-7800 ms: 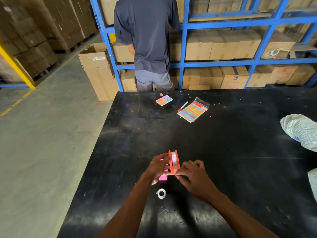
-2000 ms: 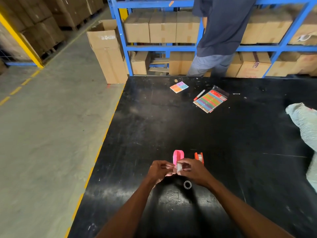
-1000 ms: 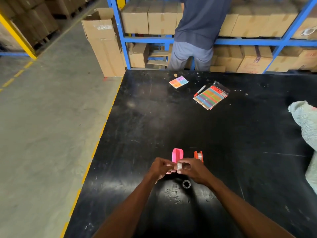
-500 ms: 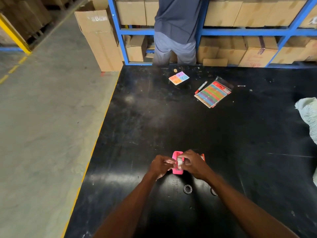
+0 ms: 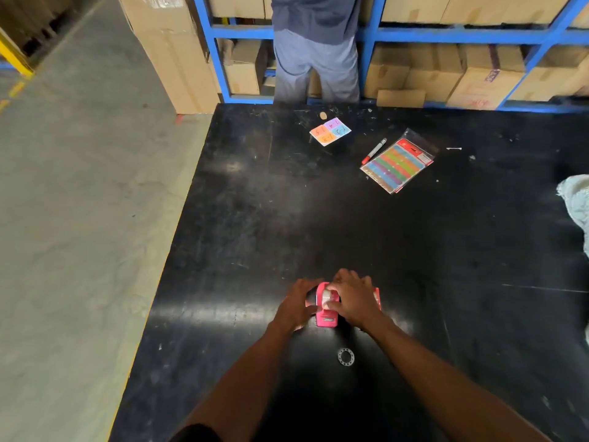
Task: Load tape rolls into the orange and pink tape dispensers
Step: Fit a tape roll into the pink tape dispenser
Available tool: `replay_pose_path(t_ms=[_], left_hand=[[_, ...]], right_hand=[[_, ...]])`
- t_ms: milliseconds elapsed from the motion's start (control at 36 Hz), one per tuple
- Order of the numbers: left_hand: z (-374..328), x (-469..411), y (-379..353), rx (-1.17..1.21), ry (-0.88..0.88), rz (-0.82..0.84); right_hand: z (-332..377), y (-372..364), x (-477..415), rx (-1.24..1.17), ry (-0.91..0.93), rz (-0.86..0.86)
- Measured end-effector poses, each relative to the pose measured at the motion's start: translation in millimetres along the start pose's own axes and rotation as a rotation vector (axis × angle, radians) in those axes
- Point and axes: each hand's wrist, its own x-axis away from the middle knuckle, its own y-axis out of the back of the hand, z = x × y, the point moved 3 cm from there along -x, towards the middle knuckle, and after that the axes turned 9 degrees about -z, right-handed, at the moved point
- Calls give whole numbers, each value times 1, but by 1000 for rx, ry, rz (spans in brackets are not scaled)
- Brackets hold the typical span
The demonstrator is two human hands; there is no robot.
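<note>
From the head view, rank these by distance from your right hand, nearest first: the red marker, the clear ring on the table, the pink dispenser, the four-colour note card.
1. Pink dispenser: under the right hand, touching it.
2. Clear ring: just behind the hand, toward the person.
3. Red marker: far ahead, slightly right.
4. Four-colour note card: farther ahead, near the table's far edge.

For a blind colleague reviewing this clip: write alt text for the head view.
Two bare hands press a white tape roll into a pink tape dispenser on a black table: left hand steadies it, right hand covers the roll. An orange dispenser peeks out behind the right hand, and an empty tape core lies nearer.
</note>
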Motion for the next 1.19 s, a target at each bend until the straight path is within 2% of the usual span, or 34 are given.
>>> replay_pose_path(t_ms=[139,278,528,750,1194], left_hand=[[5,-9,1,-27,-31,5],[7,-12,2,9,-31,-1],[7,-14,0,-11,-9,13],[4,-12,1,-29,47,20],[4,-11,1,-9,50,17]], right_hand=[[-3,-6,-4,28,10,75],[-8,-12,1,1,17,31],[-6,1,-12,68,42,111],[-8,1,-9,-95,13,18],[-3,0,-10,55,129,-42]])
